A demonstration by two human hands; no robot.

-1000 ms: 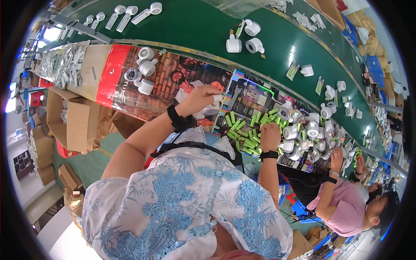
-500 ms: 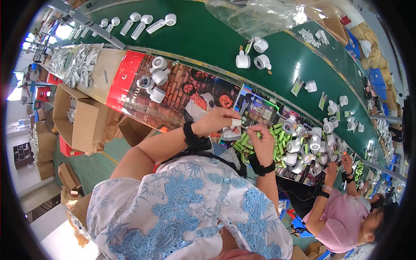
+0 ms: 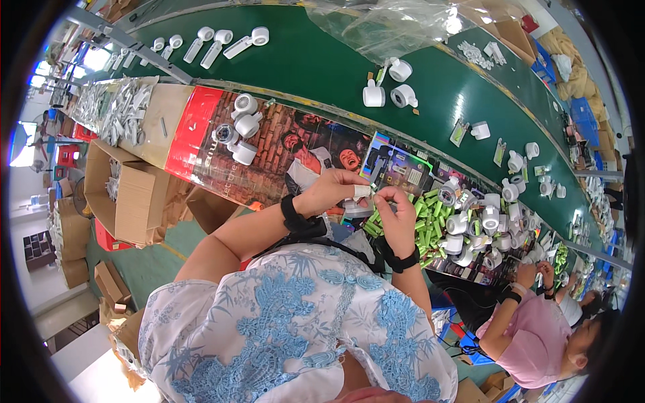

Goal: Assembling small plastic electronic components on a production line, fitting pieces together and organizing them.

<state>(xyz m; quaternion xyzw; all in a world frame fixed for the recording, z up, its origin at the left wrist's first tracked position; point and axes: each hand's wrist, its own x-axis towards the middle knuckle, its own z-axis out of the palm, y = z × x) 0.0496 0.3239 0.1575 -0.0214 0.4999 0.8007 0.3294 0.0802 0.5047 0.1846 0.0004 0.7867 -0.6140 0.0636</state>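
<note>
My left hand [image 3: 334,191], with a white wrap on one finger and a black band at the wrist, pinches a tiny light-coloured piece over the printed table covering. Its kind is too small to make out. My right hand [image 3: 399,218], also banded in black, is closed, with thumb and fingertips meeting the left fingertips at that piece. Just right of my right hand lies a heap of small green cylinders [image 3: 430,216], which look like battery cells. White round fan-like heads [image 3: 454,244] are piled beyond them.
Several white heads [image 3: 244,153] stand on the table covering [image 3: 269,144] at left. Behind runs a green conveyor belt [image 3: 302,60] carrying white handled units [image 3: 236,47]. Cardboard boxes [image 3: 140,201] stand at left. A co-worker in pink [image 3: 524,336] works at right.
My right hand has moved slightly left and up, closing the small gap to my left fingertips. The piece between them is now more hidden. The co-worker's hands have drawn together.
</note>
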